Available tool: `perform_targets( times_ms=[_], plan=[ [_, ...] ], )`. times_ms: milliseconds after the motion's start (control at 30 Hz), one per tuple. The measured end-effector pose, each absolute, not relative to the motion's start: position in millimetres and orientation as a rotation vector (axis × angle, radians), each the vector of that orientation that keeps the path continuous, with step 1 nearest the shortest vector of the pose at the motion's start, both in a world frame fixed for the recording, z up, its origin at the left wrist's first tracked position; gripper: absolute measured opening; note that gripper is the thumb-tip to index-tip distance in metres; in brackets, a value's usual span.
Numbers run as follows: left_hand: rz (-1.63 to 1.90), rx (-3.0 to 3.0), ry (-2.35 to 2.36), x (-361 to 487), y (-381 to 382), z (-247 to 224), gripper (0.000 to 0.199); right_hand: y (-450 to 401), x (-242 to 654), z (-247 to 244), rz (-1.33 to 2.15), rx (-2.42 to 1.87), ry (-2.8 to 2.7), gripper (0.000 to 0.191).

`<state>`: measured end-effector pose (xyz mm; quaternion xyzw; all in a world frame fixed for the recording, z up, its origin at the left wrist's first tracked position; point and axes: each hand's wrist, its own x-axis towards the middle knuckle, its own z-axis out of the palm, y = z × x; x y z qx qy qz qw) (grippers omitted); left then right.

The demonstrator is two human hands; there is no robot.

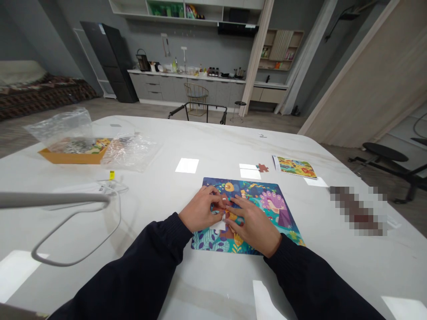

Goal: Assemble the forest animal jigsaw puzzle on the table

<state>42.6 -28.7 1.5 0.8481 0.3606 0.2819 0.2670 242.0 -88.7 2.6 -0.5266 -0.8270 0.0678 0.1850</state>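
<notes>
Inspector: Location of the puzzle [230, 242]?

Clerk: On the white tabletop [200, 278], in front of the person, under both hands.

Inspector: Edges?

Clerk: Far edge uncovered. The left hand [203, 209] crosses the left edge; the right sleeve [290, 258] hides part of the near edge.

Inspector: Room around it?

Clerk: Beyond the far edge, a strip of tabletop separates it from a loose piece [263, 167] and a booklet [296, 167] — near, not touching. Leftward, a wider stretch runs to a white cable [119, 209]; the yellow box [71, 158] stands well apart, farther off.

Inspector: Orientation?

Clerk: The printed animals stand upright to the person, tops pointing away. The long axis appears to run left to right.

Inspector: Condition of the hands?

Clerk: Right hand [251, 220]: fingers spread apart over the puzzle. Left hand: fingers curled near the thumb — whether anything is pinched, I cannot tell.
</notes>
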Motion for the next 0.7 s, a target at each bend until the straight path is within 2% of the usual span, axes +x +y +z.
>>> perform_targets(
  times_ms=[167,433,633,700],
  plan=[
    [0.763,2.283,0.96,43,-28,2,0.011,-90,242,6,0.203,-1.478,-2.317,0.033],
    [0.827,2.277,1.01,43,-28,-2,0.032,-89,244,3,0.269,-1.492,-2.259,0.029],
    [0.773,2.36,1.023,42,-28,0,0.031,-87,246,-5,0.328,-1.499,-2.104,0.049],
    [0.727,2.415,1.006,40,-27,2,0.03,-87,245,-6,0.329,-1.478,-2.091,0.049]
  ],
)
